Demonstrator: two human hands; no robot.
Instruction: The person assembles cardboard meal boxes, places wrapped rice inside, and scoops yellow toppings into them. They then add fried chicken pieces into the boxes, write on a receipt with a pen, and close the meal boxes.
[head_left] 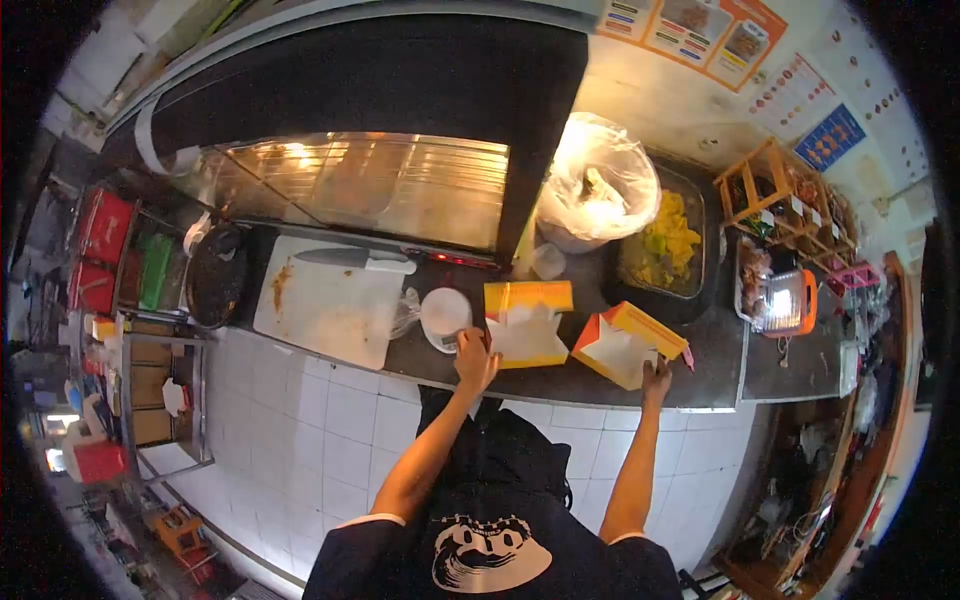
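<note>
My left hand (pixel 476 361) is at the front edge of a round white scale (pixel 445 315), close to its small display, with the fingers bent; whether it grips anything is hidden. Just right of it stands an open yellow and white box (pixel 527 340). A second open box (pixel 619 345), red, yellow and white, sits tilted further right. My right hand (pixel 656 379) pinches the near edge of this second box. A crumpled clear plastic bag (pixel 405 314) lies left of the scale.
A white cutting board (pixel 330 300) with brown stains holds a knife (pixel 357 261). Behind the boxes are a plastic-lined bin (pixel 600 190) and a glass tray of yellow food (pixel 663 240). A lit display case (pixel 370 190) stands behind the board. Wooden racks (pixel 785 200) are at right.
</note>
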